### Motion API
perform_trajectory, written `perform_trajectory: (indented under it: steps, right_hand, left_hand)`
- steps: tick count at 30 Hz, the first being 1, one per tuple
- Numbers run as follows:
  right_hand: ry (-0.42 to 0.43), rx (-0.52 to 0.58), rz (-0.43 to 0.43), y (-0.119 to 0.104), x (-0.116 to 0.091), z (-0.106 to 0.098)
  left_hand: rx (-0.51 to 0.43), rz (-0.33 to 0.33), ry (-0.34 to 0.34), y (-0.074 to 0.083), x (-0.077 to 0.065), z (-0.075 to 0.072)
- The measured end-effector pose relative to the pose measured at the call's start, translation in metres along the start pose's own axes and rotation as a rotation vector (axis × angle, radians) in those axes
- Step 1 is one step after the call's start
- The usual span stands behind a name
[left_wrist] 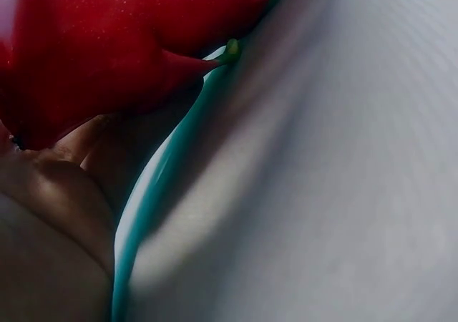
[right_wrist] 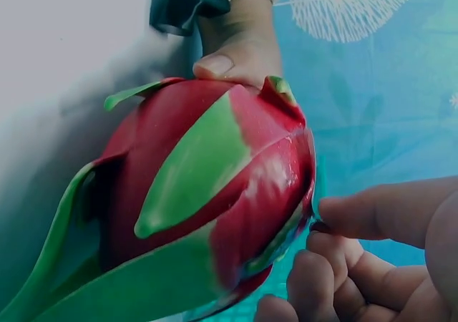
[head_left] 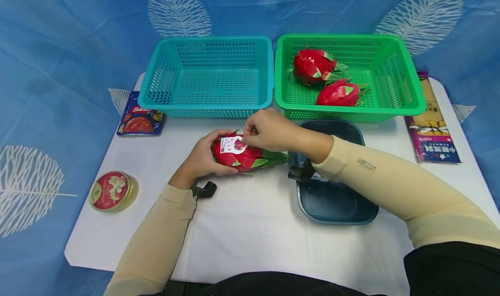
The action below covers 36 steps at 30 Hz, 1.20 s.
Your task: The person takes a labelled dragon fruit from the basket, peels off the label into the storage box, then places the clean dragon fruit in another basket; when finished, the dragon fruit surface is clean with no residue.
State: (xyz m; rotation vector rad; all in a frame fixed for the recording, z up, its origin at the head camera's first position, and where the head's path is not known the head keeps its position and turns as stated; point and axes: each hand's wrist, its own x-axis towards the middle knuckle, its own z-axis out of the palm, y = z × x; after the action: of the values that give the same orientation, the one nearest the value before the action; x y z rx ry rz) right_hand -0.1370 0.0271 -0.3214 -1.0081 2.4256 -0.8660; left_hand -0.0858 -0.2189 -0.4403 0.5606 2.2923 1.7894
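Note:
A red dragon fruit (head_left: 250, 158) with green scales lies on its side low over the white table, its leafy end to the right. My left hand (head_left: 202, 158) grips its left end, the thumb along the near side. The left wrist view shows its glossy red skin (left_wrist: 107, 43) close up. On top of the fruit is a white and red sticker (head_left: 230, 145) with a fruit picture. My right hand (head_left: 269, 130) pinches the sticker's right edge between thumb and index finger; in the right wrist view those fingertips (right_wrist: 336, 218) meet right at the skin.
Behind stand a blue basket (head_left: 218, 113) and a green basket (head_left: 406, 103) holding two dragon fruits (head_left: 312, 66). A dark blue tray (head_left: 336, 215) sits under my right forearm. Around lie a blue food pouch (head_left: 139, 116), a round tin (head_left: 113, 191) and a pasta packet (head_left: 433, 122).

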Motion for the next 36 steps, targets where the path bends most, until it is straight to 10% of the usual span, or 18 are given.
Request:
perform_trajectory:
  steps: [18, 36]
  right_hand:
    - [0.105, 0.070, -0.067, -0.011, -0.032, -0.021]
    - [0.101, 0.095, 0.257, 0.056, -0.173, -0.053]
  left_hand:
    - [0.016, -0.029, -0.005, 0.003, 0.000, 0.008]
    - [0.045, -0.020, 0.022, 0.002, 0.002, 0.002]
